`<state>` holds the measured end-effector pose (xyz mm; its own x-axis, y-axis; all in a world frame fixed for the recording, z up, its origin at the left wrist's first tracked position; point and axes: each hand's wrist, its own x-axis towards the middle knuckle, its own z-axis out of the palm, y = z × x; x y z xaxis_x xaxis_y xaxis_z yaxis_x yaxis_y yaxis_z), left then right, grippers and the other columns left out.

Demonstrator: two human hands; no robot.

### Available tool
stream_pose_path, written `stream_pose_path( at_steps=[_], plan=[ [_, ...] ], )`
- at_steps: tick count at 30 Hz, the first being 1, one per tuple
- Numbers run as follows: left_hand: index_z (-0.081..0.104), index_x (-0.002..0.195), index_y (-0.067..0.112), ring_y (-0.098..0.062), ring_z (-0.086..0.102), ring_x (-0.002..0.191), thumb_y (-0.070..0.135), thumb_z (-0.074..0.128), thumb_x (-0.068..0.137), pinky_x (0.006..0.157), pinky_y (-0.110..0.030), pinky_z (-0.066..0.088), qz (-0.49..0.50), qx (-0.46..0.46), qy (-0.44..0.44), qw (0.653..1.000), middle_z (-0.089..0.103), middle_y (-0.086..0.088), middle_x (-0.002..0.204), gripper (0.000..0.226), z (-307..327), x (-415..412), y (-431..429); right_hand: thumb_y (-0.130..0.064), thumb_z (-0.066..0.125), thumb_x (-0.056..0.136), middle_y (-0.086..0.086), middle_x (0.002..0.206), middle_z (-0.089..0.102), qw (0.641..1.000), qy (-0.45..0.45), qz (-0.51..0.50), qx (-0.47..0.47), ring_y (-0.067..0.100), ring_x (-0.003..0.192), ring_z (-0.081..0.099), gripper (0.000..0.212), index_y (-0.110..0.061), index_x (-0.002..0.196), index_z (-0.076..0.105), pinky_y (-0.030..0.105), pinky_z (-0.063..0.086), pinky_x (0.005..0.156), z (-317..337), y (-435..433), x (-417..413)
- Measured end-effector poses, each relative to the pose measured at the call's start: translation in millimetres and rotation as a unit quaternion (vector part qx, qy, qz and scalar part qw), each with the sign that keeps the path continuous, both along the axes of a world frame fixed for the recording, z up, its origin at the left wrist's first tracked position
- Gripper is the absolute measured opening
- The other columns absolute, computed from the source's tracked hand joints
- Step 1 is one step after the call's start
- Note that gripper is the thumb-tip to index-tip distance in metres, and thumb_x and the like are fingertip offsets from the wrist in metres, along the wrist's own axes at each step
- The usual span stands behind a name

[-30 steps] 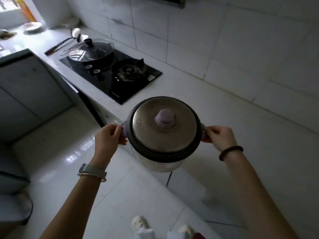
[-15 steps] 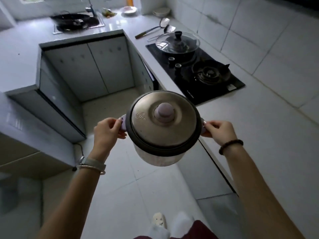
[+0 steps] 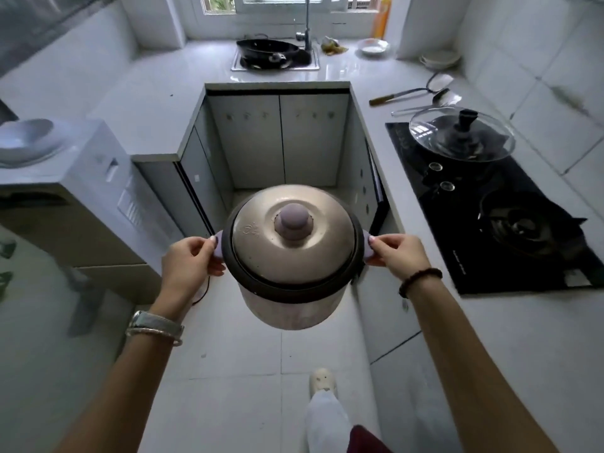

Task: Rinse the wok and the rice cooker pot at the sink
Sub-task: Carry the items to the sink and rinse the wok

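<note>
You've swung round to face the sink (image 3: 277, 69), well ahead. Your left hand (image 3: 188, 263) and right hand (image 3: 397, 256) each grip a side handle of the lidded cooker (image 3: 294, 243), held over the floor (image 3: 228, 354). The wok (image 3: 266, 49) sits in the sink; rinsing looks not yet begun.

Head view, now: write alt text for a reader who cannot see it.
A person holds a lidded rice cooker over the floor, left hand and right hand each gripping a side handle. Ahead, a wok sits in the sink below a window; a glass-lidded pan stands on the stove at right.
</note>
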<state>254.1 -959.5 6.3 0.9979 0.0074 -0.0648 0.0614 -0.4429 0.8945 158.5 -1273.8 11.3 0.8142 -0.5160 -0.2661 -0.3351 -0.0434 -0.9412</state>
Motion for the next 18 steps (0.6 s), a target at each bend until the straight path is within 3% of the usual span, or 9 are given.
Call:
stream_pose_path(
  at_steps=[2, 5, 9, 12, 18],
  plan=[
    [0.066, 0.079, 0.011, -0.014, 0.066, 0.050, 0.022, 0.056, 0.097, 0.063, -0.037, 0.059, 0.028, 0.001, 0.004, 1.000, 0.067, -0.013, 0.067, 0.024, 1, 22, -5, -0.004, 0.058, 0.091, 0.017, 0.080, 0.066, 1.000, -0.007, 0.013, 0.003, 0.027, 0.069, 0.066, 0.013, 0.006, 0.088, 0.066, 0.030, 0.060, 0.067, 2, -9, 35],
    [0.068, 0.080, 0.012, -0.024, 0.069, 0.060, 0.024, 0.058, 0.097, 0.071, -0.047, 0.060, 0.068, 0.001, 0.012, 0.998, 0.069, -0.014, 0.070, 0.023, 5, 54, -13, -0.007, 0.060, 0.091, 0.021, 0.085, 0.069, 0.999, -0.006, 0.034, -0.011, 0.033, 0.079, 0.069, 0.016, 0.007, 0.090, 0.068, 0.040, 0.058, 0.077, 5, -21, 85],
    [0.065, 0.079, 0.015, -0.015, 0.067, 0.052, 0.021, 0.057, 0.097, 0.070, -0.045, 0.060, 0.107, -0.013, 0.007, 0.994, 0.068, -0.012, 0.069, 0.021, 13, 92, -27, -0.010, 0.061, 0.091, 0.016, 0.082, 0.070, 0.997, -0.001, 0.078, -0.015, 0.029, 0.078, 0.069, 0.013, -0.004, 0.083, 0.069, 0.037, 0.058, 0.077, 8, -37, 143],
    [0.064, 0.076, 0.017, -0.024, 0.067, 0.058, 0.021, 0.056, 0.098, 0.071, -0.047, 0.060, 0.131, -0.017, -0.001, 0.991, 0.066, -0.011, 0.067, 0.024, 20, 120, -35, -0.010, 0.062, 0.090, 0.012, 0.076, 0.069, 0.996, -0.006, 0.090, -0.012, 0.028, 0.075, 0.069, 0.020, -0.012, 0.072, 0.068, 0.038, 0.058, 0.076, 10, -44, 183],
    [0.063, 0.075, 0.022, -0.026, 0.069, 0.066, 0.023, 0.055, 0.098, 0.073, -0.044, 0.059, 0.143, -0.018, -0.008, 0.990, 0.068, -0.009, 0.071, 0.024, 29, 182, -45, -0.010, 0.063, 0.090, 0.012, 0.076, 0.070, 0.994, 0.000, 0.107, -0.022, 0.028, 0.075, 0.070, 0.020, -0.014, 0.070, 0.068, 0.041, 0.058, 0.079, 13, -54, 256]
  ],
)
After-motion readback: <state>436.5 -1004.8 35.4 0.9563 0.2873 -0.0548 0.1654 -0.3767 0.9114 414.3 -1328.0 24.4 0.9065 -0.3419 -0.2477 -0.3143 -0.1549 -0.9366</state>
